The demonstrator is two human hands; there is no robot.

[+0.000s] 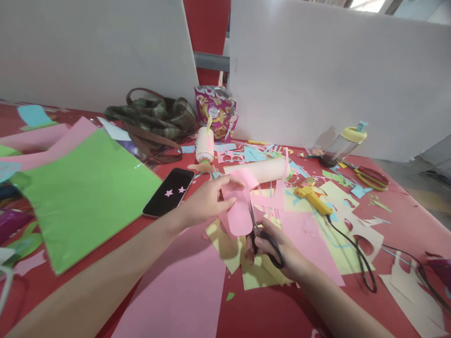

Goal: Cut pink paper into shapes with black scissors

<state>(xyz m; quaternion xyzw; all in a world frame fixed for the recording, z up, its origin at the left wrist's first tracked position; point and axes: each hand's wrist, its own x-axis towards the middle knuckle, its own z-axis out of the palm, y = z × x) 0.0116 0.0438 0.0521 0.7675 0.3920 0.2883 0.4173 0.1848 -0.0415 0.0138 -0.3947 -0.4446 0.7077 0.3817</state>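
Between thumb and fingers my left hand grips a piece of pink paper with rounded corners. My right hand is closed around the black handles of a pair of scissors, whose blades point away from me along the paper's right edge. A thin pink strip hangs off beyond the blades. Below both hands lie yellow paper sheets and a large pink sheet. Just behind the paper is a cream-coloured roll. A black phone with two pink paper stars on it lies left of my left hand.
A yellow glue gun with a black cord rests at right. Green paper sheets cover the left side. Further back stand a decorated roll, a snack bag, a plaid bag and a lidded jar. Red-handled pliers lie far right.
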